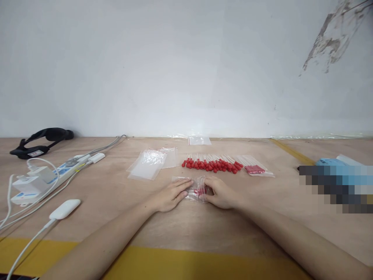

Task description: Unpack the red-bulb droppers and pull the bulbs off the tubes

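While 1 filled packet lies beyond, 2 loosely curved hands hold 1 clear bag containing red-tipped sticks.

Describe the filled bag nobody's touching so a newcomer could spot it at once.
On the wooden table, find the row of loose red-tipped sticks. At its right end lies the filled bag; unlike the nearer bag that the left hand and right hand touch, it lies free.

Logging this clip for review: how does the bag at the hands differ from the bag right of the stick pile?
The left hand and right hand touch the near bag; the farther bag lies untouched. The near bag looks crumpled, the farther bag flatter. Both are clear, showing red inside.
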`<action>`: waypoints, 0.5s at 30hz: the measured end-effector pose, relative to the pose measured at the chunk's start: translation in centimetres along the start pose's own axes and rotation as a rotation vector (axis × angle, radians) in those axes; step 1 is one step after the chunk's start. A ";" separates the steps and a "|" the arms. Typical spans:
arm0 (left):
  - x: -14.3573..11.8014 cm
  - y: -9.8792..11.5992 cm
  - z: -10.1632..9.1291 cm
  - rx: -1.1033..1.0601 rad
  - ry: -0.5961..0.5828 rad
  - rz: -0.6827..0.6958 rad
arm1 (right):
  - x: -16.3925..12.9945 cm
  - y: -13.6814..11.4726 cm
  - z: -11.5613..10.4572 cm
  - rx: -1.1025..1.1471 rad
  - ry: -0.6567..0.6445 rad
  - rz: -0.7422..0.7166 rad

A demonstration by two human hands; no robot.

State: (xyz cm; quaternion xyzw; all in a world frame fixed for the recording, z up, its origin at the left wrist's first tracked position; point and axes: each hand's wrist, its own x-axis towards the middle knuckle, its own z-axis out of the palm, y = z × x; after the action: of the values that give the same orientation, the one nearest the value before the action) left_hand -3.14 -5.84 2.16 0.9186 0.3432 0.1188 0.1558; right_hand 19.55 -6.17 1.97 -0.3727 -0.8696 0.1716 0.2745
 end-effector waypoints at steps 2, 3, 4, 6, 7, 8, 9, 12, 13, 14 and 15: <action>-0.1 0.1 -0.1 0.004 0.001 -0.005 | -0.1 0.1 0.1 -0.047 0.041 0.042; -0.1 0.1 -0.1 0.006 0.001 -0.006 | -0.2 0.1 0.2 -0.052 0.048 0.050; -0.1 0.1 -0.1 0.008 -0.002 -0.007 | -0.3 0.1 0.2 -0.046 0.042 0.050; -0.2 0.1 -0.2 0.014 -0.017 -0.014 | -0.4 0.1 0.2 -0.020 0.015 0.048; -0.3 0.0 -0.2 0.020 -0.029 -0.019 | -0.4 0.1 0.2 0.004 0.004 0.059; -0.4 0.0 -0.2 0.027 -0.042 -0.024 | -0.4 0.1 0.1 0.039 -0.004 0.082; -0.4 0.0 -0.2 0.033 -0.054 -0.028 | -0.4 0.0 0.1 0.085 -0.006 0.111; -0.5 -0.1 -0.4 0.047 -0.077 -0.034 | -0.5 0.2 -0.3 0.322 0.027 0.219; -0.5 -0.1 -0.4 0.051 -0.079 -0.040 | -0.5 0.4 -0.5 0.422 0.038 0.263; -0.5 -0.2 -0.4 0.054 -0.080 -0.048 | -0.5 0.6 -0.7 0.525 0.051 0.314; -0.5 -0.2 -0.3 0.058 -0.080 -0.058 | -0.6 0.9 -0.9 0.627 0.064 0.370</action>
State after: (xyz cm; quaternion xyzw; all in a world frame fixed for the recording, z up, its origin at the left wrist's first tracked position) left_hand -3.75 -5.96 2.35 0.9164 0.3664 0.0676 0.1462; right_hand 20.94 -5.95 2.01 -0.4265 -0.6836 0.4650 0.3668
